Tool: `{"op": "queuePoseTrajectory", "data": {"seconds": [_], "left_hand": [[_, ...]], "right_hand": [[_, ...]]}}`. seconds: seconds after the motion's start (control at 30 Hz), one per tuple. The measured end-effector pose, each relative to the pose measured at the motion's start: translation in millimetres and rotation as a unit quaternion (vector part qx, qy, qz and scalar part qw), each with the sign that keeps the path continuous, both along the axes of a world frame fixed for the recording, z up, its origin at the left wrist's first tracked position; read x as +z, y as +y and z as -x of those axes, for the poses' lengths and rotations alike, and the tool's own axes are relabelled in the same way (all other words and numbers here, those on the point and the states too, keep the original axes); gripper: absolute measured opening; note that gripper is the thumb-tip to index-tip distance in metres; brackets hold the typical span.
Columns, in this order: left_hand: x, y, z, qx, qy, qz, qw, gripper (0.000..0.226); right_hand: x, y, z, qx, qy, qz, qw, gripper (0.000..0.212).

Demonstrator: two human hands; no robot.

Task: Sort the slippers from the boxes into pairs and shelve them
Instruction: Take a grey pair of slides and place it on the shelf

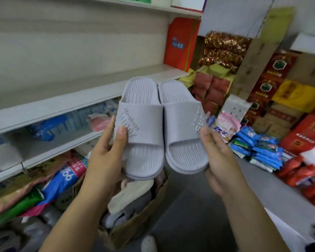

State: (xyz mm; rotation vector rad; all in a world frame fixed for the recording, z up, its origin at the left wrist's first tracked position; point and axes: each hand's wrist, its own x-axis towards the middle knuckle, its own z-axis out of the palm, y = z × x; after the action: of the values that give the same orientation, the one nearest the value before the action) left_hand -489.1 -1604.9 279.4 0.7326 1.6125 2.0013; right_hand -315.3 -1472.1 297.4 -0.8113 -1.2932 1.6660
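The bare white metal shelf (91, 82) waits at left, above the open cardboard box of loose slippers (135, 211). The left hand (105, 157) has fingers clamped on one pale grey ribbed rubber slipper (142, 128), beside its twin (182, 131) clamped in the right hand (218, 153). Best to keep the soles level and edges touching, then slide both onto the shelf together.

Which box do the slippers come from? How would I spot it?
Find the white shelves on the left. On the floor beside them, below the grey slippers held up in both hands, sits a brown cardboard box. Only it holds loose beige and grey slippers, not packets.
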Motion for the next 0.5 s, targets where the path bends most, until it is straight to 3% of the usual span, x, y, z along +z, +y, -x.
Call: {"op": "queuePoseTrajectory", "data": {"seconds": [0.1, 0.23, 0.37, 0.5], "left_hand": [[20, 56, 21, 0.024, 0.019, -0.029, 0.999, 0.051], [56, 138, 47, 0.059, 0.045, -0.061, 0.995, 0.048], [94, 221, 72, 0.07, 0.08, -0.068, 0.992, 0.041], [129, 295, 107, -0.021, 0.149, -0.041, 0.988, 0.069]], "right_hand": [[22, 64, 25, 0.023, 0.027, -0.027, 0.999, 0.035], [51, 153, 57, 0.054, 0.053, -0.039, 0.996, 0.043], [74, 245, 89, 0.074, 0.069, -0.023, 0.995, 0.032], [97, 334, 115, 0.083, 0.078, -0.017, 0.993, 0.032]]}}
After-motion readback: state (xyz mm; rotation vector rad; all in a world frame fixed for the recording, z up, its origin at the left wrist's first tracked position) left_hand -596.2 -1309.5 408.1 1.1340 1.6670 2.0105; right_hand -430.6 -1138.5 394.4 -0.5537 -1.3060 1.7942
